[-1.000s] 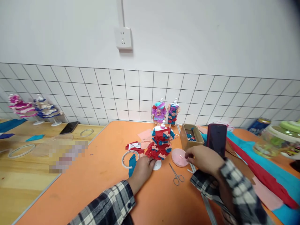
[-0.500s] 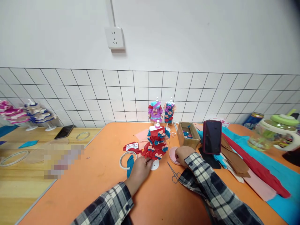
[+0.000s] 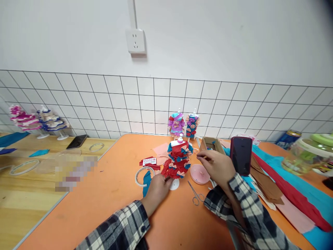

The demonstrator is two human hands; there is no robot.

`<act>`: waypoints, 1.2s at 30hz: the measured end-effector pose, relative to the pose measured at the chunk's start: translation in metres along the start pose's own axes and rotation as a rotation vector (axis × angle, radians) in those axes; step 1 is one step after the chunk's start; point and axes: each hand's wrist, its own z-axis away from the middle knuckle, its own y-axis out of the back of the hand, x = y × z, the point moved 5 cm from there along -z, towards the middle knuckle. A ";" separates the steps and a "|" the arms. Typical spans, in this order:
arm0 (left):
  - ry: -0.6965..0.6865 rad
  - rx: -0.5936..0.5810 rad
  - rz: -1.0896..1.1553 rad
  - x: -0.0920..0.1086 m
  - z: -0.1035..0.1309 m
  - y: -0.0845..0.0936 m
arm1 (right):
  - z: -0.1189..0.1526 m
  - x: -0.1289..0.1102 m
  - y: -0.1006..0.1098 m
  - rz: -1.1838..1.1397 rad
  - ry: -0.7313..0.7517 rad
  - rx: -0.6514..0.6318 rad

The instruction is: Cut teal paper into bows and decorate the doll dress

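Note:
A small mannequin wears a tiered red doll dress (image 3: 173, 168) with blue and pink bows, upright on a round white base (image 3: 174, 184). My left hand (image 3: 158, 189) is closed at the dress's lower left edge, its fingertips partly hidden under the hem. To the right of the dress, my right hand (image 3: 218, 166) hovers above a shallow pink dish (image 3: 199, 174). Its thumb and fingers are pinched together; whatever is between them is too small to make out. Small scissors (image 3: 196, 194) lie just below the dish. A roll of tape (image 3: 137, 177) and a blue strip (image 3: 147, 182) lie beside my left hand.
Two dressed mannequins (image 3: 177, 125) stand at the back by the tiled wall. A cardboard box (image 3: 212, 144), an upright phone (image 3: 241, 155) and fabric strips (image 3: 293, 199) are on the right, with a clear jug (image 3: 299, 156) beyond. A wooden table (image 3: 31, 215) adjoins on the left.
My right hand has lifted from the pink dish and moved up and slightly right, uncovering the dish. My left hand stays at the dress hem. The camera view has shifted a little left.

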 end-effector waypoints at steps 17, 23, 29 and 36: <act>-0.028 -0.005 -0.013 0.004 0.003 0.001 | 0.029 -0.063 0.015 -0.014 0.397 0.451; -0.049 -0.008 -0.037 0.005 0.003 0.001 | 0.030 -0.066 0.014 0.068 0.384 0.482; -0.069 -0.015 -0.072 0.005 0.003 0.000 | 0.029 -0.063 0.012 0.061 0.354 0.479; -0.097 -0.013 -0.105 0.005 0.004 -0.001 | 0.028 -0.059 0.009 0.015 0.334 0.466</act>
